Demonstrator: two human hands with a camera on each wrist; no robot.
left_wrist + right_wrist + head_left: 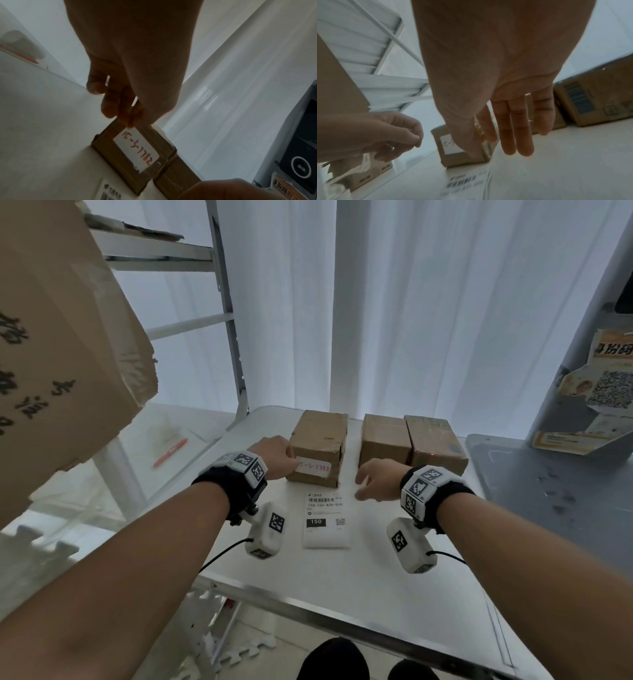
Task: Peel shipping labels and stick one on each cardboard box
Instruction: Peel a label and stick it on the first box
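Three brown cardboard boxes stand at the back of the white table (342, 570): a left box (318, 436), a middle box (383, 440) and a right box (435, 443). The left box carries a white label with red handwriting (313, 468) on its near side. My left hand (286, 460) has curled fingers, their tips (128, 121) touching the box at that label's left end, and nothing shows between them. In front of the box lies a stack of printed shipping labels (325, 518). My right hand (370, 484) hovers just right of the stack, fingers (518, 135) straight and empty.
A large cardboard box (61, 344) hangs over the upper left, beside a metal rack (229, 337). An orange pen (170, 452) lies on a lower surface to the left. A grey counter (548, 481) with a stickered stand adjoins the table's right side.
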